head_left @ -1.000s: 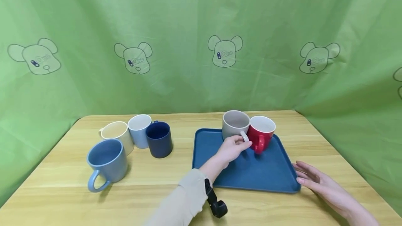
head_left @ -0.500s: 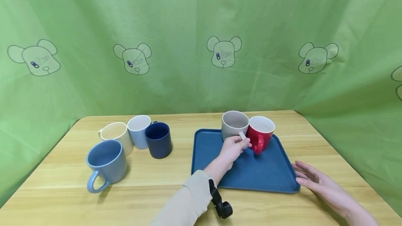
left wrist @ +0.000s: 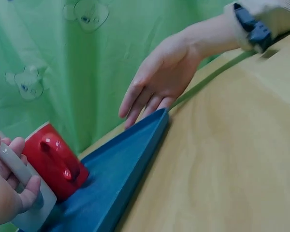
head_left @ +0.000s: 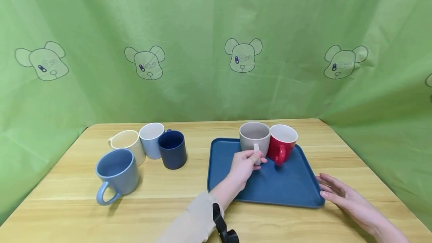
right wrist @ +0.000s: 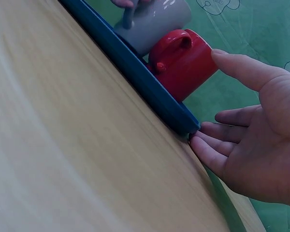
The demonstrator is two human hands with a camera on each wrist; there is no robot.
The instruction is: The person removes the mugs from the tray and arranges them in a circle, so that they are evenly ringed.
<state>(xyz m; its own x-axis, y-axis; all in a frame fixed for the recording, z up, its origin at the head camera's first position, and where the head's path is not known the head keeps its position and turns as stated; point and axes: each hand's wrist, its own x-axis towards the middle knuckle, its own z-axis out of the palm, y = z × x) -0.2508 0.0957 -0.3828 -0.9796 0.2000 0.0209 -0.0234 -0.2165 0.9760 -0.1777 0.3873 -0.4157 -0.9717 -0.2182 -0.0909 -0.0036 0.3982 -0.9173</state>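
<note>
My left hand pinches the handle of a grey mug, which stands upright at the back of a blue tray. The mug's handle points toward me. Close on its right is a red mug with a white inside, its handle also facing the front. At the tray's right front corner my right hand lies with loosely extended fingers. In the right wrist view, fingertips of that hand touch or nearly touch the tray corner. The left wrist view shows the left thumb and fingers around the grey handle.
To the left on the wooden table stand a cream mug, a pale blue mug, a dark navy mug and a larger blue mug. A green curtain hangs behind the table.
The grey mug has turned so its handle points more toward me, and it has shifted slightly nearer. My left hand has moved a little left and down with the handle. My right hand stays put.
</note>
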